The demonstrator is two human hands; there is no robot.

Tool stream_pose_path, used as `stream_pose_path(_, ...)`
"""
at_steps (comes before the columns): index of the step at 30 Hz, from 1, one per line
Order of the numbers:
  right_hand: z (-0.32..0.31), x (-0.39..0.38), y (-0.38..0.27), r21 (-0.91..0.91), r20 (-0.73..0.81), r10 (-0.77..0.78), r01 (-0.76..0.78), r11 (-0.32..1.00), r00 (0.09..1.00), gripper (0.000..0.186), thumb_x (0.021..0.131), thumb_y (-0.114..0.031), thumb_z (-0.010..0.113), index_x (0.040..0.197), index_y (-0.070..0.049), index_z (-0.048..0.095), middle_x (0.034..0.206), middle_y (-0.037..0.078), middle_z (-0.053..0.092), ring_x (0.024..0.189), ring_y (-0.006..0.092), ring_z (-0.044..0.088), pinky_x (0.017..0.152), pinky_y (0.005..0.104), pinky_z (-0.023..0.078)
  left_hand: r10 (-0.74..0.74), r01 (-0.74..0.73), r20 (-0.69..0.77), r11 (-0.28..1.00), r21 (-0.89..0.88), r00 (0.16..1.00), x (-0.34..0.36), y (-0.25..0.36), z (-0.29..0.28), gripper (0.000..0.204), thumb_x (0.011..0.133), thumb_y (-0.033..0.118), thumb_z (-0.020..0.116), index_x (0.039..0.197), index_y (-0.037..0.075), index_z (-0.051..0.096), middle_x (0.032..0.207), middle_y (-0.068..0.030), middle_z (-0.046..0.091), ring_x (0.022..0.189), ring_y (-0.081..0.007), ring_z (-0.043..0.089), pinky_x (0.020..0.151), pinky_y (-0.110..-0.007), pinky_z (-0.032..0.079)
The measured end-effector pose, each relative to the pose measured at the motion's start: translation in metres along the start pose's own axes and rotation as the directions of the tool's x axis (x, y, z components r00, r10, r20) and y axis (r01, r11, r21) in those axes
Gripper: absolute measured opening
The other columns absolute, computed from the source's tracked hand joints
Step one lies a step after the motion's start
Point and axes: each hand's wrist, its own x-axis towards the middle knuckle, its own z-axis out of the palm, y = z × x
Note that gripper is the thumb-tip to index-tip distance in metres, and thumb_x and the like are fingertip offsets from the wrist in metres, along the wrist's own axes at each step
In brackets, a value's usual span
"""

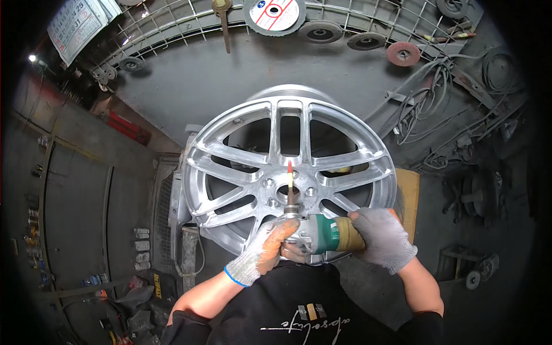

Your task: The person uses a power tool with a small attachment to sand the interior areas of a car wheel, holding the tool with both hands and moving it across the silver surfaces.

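A bare silver alloy wheel [201, 167] with paired spokes fills the middle of the view, its face toward me. Across its lower part I hold a green angle grinder [329, 233] whose rear body is wrapped in tan tape. My left hand [269, 246], in a white and orange work glove, is closed around the metal gear head. My right hand [384, 238], in a worn grey glove, wraps the rear of the body. From the head a slim spindle bit [290, 183] with a red tip points up over the hub. Whether the tip touches the wheel, I cannot tell.
A wire rack [195, 26] along the far wall carries a white-faced cutting disc [275, 14], several worn discs and a reddish disc [403, 53]. Coiled cables [431, 98] hang at the right. Brown cardboard [408, 198] stands beside the wheel; a small wheeled frame [463, 267] is lower right.
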Motion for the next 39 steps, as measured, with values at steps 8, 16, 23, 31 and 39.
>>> stream_pose_path(8, 0.002, -0.002, 0.001, 0.004, 0.059, 0.035, -0.035, 0.999, 0.998, 0.068, 0.059, -0.022, 0.086, 0.12, -0.006, 0.061, 0.099, 0.009, 0.063, 0.091, 0.0307, 0.065, 0.077, 0.0447, 0.05, -0.009, 0.011, 0.047, 0.999, -0.046, 0.999, 0.003, -0.003, -0.002, 0.031, 0.1, 0.031, 0.063, 0.114, 0.005, 0.055, 0.086, -0.0035, 0.056, 0.06, -0.0084, 0.047, 0.052, -0.022, 0.038)
stream_pose_path(16, 0.014, 0.011, -0.002, 0.103, 0.098, 0.034, -0.044, 0.994, 0.995, 0.067, 0.062, -0.024, 0.085, 0.121, -0.005, 0.06, 0.098, 0.009, 0.063, 0.091, 0.0311, 0.065, 0.078, 0.0436, 0.051, 0.043, -0.033, -0.127, 0.996, 0.081, 0.991, -0.009, 0.021, 0.005, 0.035, 0.099, 0.037, 0.065, 0.111, 0.005, 0.06, 0.08, -0.0049, 0.06, 0.054, -0.0099, 0.054, 0.049, -0.028, 0.051)
stream_pose_path(23, 0.02, 0.005, -0.005, 0.121, -0.02, 0.016, -0.013, 0.993, 1.0, 0.067, 0.062, -0.024, 0.085, 0.121, -0.005, 0.06, 0.097, 0.008, 0.063, 0.09, 0.0293, 0.066, 0.078, 0.0431, 0.052, 0.054, -0.028, -0.12, 0.979, 0.202, 0.991, -0.01, 0.029, -0.001, 0.046, 0.1, 0.044, 0.058, 0.118, 0.002, 0.058, 0.079, -0.011, 0.065, 0.058, -0.0211, 0.066, 0.051, -0.037, 0.06)
stream_pose_path(31, 0.028, 0.007, -0.008, 0.146, -0.132, -0.001, 0.02, 0.989, 0.991, 0.07, 0.061, -0.026, 0.086, 0.122, -0.004, 0.059, 0.099, 0.01, 0.06, 0.089, 0.0303, 0.064, 0.077, 0.0426, 0.051, 0.129, -0.096, -0.169, 0.977, 0.191, 0.977, -0.007, 0.042, 0.007, 0.043, 0.099, 0.039, 0.064, 0.11, -0.003, 0.064, 0.082, -0.0092, 0.066, 0.054, -0.0172, 0.063, 0.042, -0.029, 0.054)
stream_pose_path(39, 0.035, 0.007, -0.01, 0.103, -0.127, 0.028, -0.015, 0.995, 0.992, 0.071, 0.06, -0.026, 0.086, 0.121, -0.001, 0.059, 0.101, 0.011, 0.063, 0.091, 0.0302, 0.065, 0.081, 0.0405, 0.05, 0.142, -0.115, -0.156, 0.979, 0.168, 0.978, -0.002, 0.037, -0.008, 0.034, 0.101, 0.031, 0.062, 0.111, -0.001, 0.064, 0.083, -0.0089, 0.066, 0.055, -0.0169, 0.064, 0.041, -0.028, 0.052)
